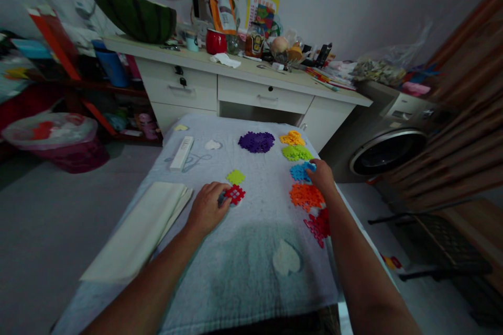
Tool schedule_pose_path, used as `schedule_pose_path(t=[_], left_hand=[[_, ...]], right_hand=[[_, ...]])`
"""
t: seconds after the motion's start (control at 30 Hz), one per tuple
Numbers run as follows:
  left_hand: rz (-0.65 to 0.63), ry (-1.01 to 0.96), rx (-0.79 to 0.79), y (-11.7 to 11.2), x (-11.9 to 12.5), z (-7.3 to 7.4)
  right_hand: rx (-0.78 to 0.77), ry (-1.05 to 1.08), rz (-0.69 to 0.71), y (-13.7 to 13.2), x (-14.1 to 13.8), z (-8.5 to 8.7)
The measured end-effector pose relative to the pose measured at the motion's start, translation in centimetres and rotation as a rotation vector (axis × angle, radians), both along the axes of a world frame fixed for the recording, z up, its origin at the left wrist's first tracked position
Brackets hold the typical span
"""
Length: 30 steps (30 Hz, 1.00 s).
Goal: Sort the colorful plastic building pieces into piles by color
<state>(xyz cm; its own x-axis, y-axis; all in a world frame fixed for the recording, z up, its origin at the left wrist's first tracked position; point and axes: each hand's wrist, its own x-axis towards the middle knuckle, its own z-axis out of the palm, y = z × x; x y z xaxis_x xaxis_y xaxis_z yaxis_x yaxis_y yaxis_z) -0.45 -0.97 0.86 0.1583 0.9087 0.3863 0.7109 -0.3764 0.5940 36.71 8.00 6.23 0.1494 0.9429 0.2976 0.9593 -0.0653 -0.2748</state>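
My left hand (208,207) has its thumb and fingers closed on the left edge of a red interlocking plastic piece (236,194), square with notched edges, low over the cloth. A lime-green notched piece (236,177) lies just beyond it. My right hand (323,175) reaches to the pile of blue pieces (301,172), its fingertips pinched on a blue piece at the pile's right side. Nearer me are piles of orange pieces (306,196) and red pieces (317,225), the latter partly hidden by my right forearm. Lime-green pieces (296,153) and yellow pieces (292,138) are heaped farther back.
Purple pieces (257,142) form a pile at the table's far middle. A white box (182,154) and a folded cream cloth (137,230) lie at left. Behind stands a cluttered white desk (188,81), with a washing machine (373,131) to its right.
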Motion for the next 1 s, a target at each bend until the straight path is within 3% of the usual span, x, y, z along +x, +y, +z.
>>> schedule_pose_path(t=[0.17, 0.4, 0.5, 0.67, 0.8, 1.0], left_hand=[[-0.003, -0.005, -0.008, 0.1, 0.0, -0.1], [0.014, -0.011, -0.017, 0.0, 0.0, 0.3], [0.015, -0.021, -0.015, 0.0, -0.1, 0.2], [0.008, -0.018, -0.006, 0.0, -0.2, 0.2], [0.007, -0.011, -0.004, 0.0, -0.1, 0.2], [0.009, -0.002, -0.011, 0.1, -0.2, 0.1]], right_hand=[[0.015, 0.073, 0.158, -0.9, -3.9, 0.2], [-0.053, 0.194, 0.624, -4.4, -13.5, -0.7], [-0.108, 0.183, 0.737, -5.9, -16.7, -1.6], [-0.110, 0.106, 0.726, -7.1, -19.0, -3.2], [-0.086, 0.101, 0.674, -7.2, -19.4, -3.8], [-0.067, 0.158, 0.710, -7.1, -19.5, -4.3]])
